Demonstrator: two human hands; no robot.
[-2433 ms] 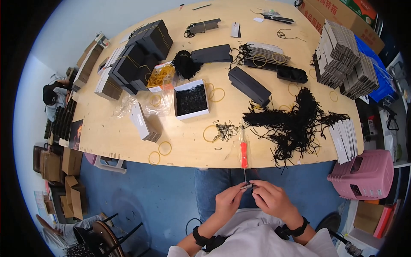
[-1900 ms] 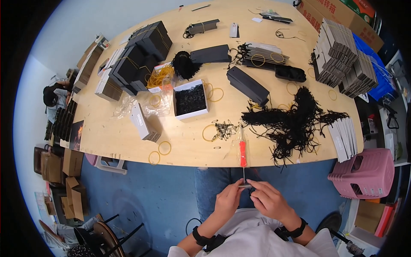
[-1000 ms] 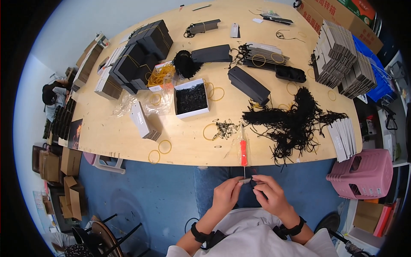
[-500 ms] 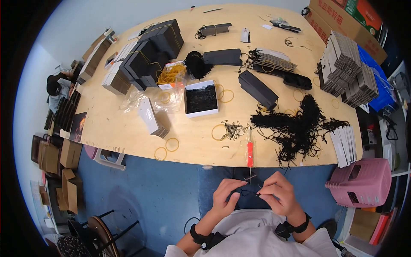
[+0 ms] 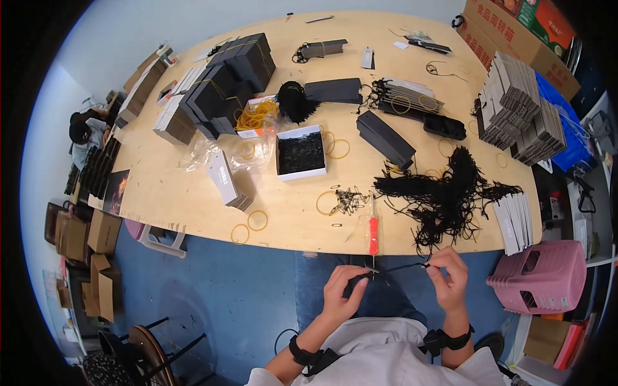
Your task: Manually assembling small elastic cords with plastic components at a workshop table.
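Below the table's near edge, my left hand pinches a small black piece against the metal tip of a red-handled awl, which rests on the wooden table. My right hand pinches the other end of a thin black string stretched between both hands. A tangled pile of black strings lies on the table just above my right hand. A small heap of black clips sits left of the awl.
A white box of black parts, yellow rubber bands, black boxes and grey card stacks cover the table. A pink stool stands at right. Cardboard boxes sit on the blue floor at left.
My hands have drawn apart, the right one moving right and pulling the black string taut. The view has shifted slightly, so the table sits higher.
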